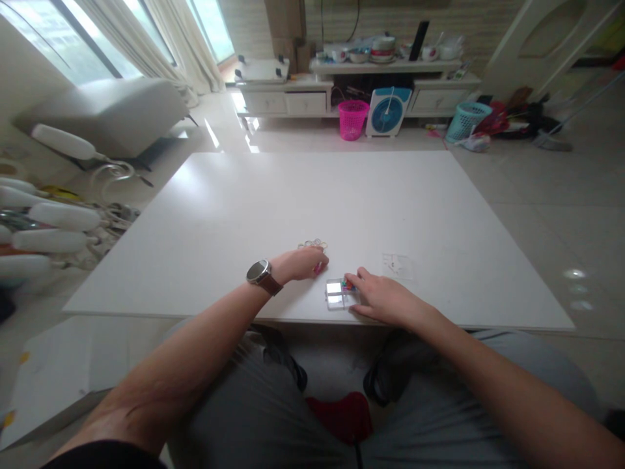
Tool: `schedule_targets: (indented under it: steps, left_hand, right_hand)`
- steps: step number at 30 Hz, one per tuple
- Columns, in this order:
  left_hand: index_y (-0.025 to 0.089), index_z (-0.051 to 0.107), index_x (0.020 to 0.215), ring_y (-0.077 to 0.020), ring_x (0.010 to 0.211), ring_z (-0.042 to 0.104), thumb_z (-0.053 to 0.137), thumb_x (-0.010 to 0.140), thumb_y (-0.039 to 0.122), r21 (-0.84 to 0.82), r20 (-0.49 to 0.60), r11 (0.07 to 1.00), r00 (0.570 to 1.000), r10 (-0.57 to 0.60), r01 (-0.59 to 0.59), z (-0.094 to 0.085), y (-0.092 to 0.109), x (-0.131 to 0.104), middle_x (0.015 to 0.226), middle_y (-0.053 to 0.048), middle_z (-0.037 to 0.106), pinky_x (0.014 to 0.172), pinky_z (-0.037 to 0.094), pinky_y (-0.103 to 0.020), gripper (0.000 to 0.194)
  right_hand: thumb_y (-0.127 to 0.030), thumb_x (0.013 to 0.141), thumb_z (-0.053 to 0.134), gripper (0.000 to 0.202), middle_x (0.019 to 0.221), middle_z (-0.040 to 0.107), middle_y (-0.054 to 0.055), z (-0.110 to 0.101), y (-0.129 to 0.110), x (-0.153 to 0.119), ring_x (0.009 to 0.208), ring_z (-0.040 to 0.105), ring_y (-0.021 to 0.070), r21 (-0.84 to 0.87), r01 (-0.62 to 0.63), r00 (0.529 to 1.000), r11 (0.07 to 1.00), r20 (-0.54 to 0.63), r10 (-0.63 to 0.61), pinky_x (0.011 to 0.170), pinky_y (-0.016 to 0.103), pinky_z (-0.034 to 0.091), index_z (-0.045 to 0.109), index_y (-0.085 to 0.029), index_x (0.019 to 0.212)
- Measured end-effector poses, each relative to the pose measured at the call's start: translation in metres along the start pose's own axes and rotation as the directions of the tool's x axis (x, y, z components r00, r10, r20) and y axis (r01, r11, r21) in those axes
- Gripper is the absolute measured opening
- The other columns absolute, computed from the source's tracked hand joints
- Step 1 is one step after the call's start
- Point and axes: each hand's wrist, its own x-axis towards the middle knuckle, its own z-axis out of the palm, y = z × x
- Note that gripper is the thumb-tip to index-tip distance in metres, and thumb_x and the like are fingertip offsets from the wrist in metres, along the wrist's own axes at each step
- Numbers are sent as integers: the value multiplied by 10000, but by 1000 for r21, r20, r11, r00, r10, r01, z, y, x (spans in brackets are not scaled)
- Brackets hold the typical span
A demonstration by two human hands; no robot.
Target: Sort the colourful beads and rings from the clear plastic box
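A small clear compartment box (336, 300) lies near the table's front edge, with small colourful pieces in a back compartment. My right hand (378, 294) rests at the box's right side, fingers apart, its fingertips at the colourful pieces; whether it grips one is too small to tell. To the left of the box, my left hand (306, 263), with a watch on the wrist, is closed around something pink (318, 268). Several small rings (312, 243) lie just beyond its fingers. A clear lid-like piece (396, 265) lies flat behind my right hand.
The white table (317, 195) spreads out ahead. Beyond it stand a pink basket (353, 120), a blue fan (387, 113) and a light blue basket (467, 122) before a low cabinet. White padded objects (58, 216) are at the left, and my legs are under the front edge.
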Motion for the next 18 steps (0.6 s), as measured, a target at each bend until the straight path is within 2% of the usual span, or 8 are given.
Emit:
schedule_targets:
  steps: [7, 11, 14, 18]
  left_hand:
    - [171, 653, 761, -158, 810, 562, 539, 838, 128, 14, -55, 1000, 998, 4, -3, 4, 3, 3, 910, -62, 588, 762, 448, -272, 144]
    - [197, 675, 910, -173, 875, 560, 550, 857, 174, 15, -82, 1000, 997, 14, -13, 5, 4, 2, 941, -61, 578, 801, 447, -286, 138]
    - [206, 669, 1007, -184, 945, 550, 570, 844, 177, -5, -82, 1000, 997, 10, -11, -1, 5, -1, 969, -64, 578, 840, 443, -291, 193]
    - [194, 653, 996, -180, 974, 543, 547, 850, 160, -58, -84, 998, 996, 4, -8, -11, 7, -7, 1000, -67, 578, 830, 441, -277, 183]
  right_hand:
    - [-435, 873, 575, 535, 1175, 540, 119, 0, 1, 0, 853, 630, 238, -8, 5, 1000, 1000, -6, -5, 706, 325, 444, 431, -210, 1337]
    - [-431, 875, 575, 544, 1176, 540, 121, 1, 1, 0, 858, 628, 235, -9, 6, 1000, 1000, -3, -6, 709, 323, 445, 424, -209, 1348]
    - [-428, 877, 576, 553, 1191, 538, 127, 0, 1, 0, 877, 629, 238, -2, 6, 1000, 1000, -4, -6, 720, 326, 448, 417, -209, 1359]
    - [-420, 872, 587, 563, 1193, 540, 127, -2, 1, -1, 874, 635, 243, 14, 2, 1000, 1000, -6, -2, 723, 337, 454, 415, -213, 1367]
